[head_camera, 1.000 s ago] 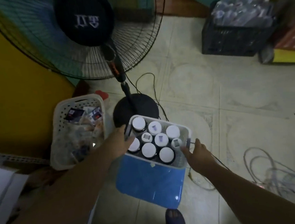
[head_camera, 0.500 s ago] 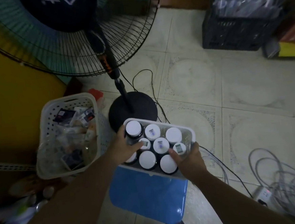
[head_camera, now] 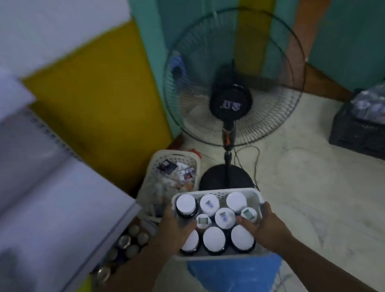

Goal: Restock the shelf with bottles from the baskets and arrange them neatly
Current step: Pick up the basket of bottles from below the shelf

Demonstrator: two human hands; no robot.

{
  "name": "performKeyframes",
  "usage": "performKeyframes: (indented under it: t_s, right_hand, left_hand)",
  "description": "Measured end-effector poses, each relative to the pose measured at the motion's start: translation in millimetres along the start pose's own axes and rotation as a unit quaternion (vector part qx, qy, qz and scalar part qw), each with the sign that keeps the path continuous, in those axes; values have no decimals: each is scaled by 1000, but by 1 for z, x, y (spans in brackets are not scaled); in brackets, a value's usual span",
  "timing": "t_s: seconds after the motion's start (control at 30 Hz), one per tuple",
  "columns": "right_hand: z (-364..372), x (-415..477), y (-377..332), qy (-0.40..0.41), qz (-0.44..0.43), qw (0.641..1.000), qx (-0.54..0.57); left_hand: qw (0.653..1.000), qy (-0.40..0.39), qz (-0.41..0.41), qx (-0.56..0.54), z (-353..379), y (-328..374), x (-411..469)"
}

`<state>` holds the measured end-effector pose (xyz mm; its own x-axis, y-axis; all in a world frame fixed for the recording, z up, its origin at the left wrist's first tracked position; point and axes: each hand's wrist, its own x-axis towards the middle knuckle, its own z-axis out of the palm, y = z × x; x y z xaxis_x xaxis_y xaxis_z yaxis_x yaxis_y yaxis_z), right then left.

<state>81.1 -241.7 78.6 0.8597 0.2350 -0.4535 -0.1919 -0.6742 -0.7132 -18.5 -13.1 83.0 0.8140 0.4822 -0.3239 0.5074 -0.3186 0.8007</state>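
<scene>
Nine white-capped bottles (head_camera: 213,238) sit in the white basket (head_camera: 255,195) at lower centre, so none is shelved yet by my reading. The left hand (head_camera: 175,228) and right hand (head_camera: 266,228) each grip a basket side, thumbs over the rim. The pale shelf (head_camera: 53,203) fills the left of the frame.

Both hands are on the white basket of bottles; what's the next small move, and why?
Probably swing the white plastic basket left toward the white shelf. The left hand and right hand grip its sides, and the white-capped bottles are all inside.
</scene>
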Motion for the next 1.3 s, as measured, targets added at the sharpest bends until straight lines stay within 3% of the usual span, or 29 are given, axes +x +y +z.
performKeyframes:
  t_s: [0.17, 0.37, 0.5, 0.87, 1.07, 1.3]
  right_hand:
    - [30, -20, -105, -81, -109, 988, -69]
    - [96, -44, -229, -184, -265, 935, -145]
    - [149, -51, -280, -235, -289, 910, -179]
    - [217, -15, -299, -253, -266, 908, -203]
    - [233, -3, -297, -211, -239, 923, -214]
    - [239, 6, -305, -214, -255, 900, -281]
  left_hand:
    - [989, 126, -74, -13, -98, 15, -60]
    - [955, 261, -126, -58, -200, -6, -119]
    - [933, 314, -142, -103, -244, -36, -134]
    - [949, 256, -142, -119, -284, -90, -94]
    - [960, 234, -134, -78, -281, -99, -74]
    - [961, 217, -119, -124, -280, -103, -61]
